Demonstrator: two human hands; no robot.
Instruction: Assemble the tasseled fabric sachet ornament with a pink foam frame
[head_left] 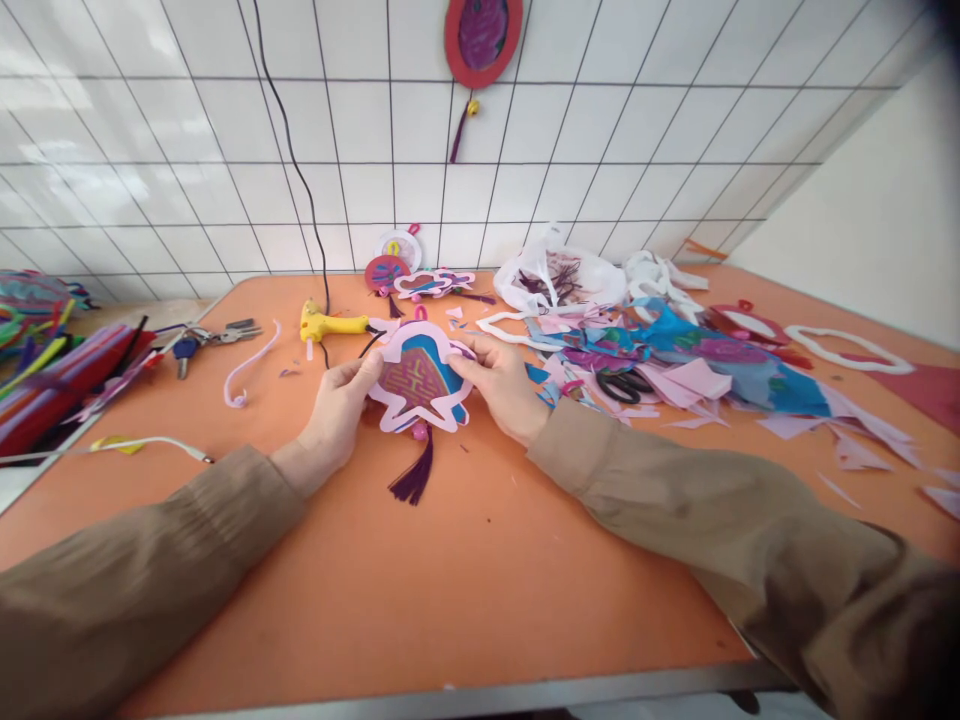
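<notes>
Between my two hands is a paper ornament (414, 380) with a pink scalloped frame and a blue and purple patterned middle. A pink bead (421, 431) and a dark purple tassel (413, 472) hang from its lower edge, and a pink loop (421, 314) stands at its top. My left hand (339, 408) pinches the left rim with the thumb on the front. On the opposite side, my right hand (501, 380) grips the upper right rim, thumb also in front. Fingers behind the ornament are partly hidden.
Behind my left hand lies a yellow glue gun (330, 324) with a black cord. Keys (217, 338) and a pink pipe cleaner (249, 372) are further left. Paper scraps (690, 385), black-handled scissors (626, 387) and a plastic bag (559, 275) crowd the right. Finished-looking ornaments (388, 272) lean by the tiled wall.
</notes>
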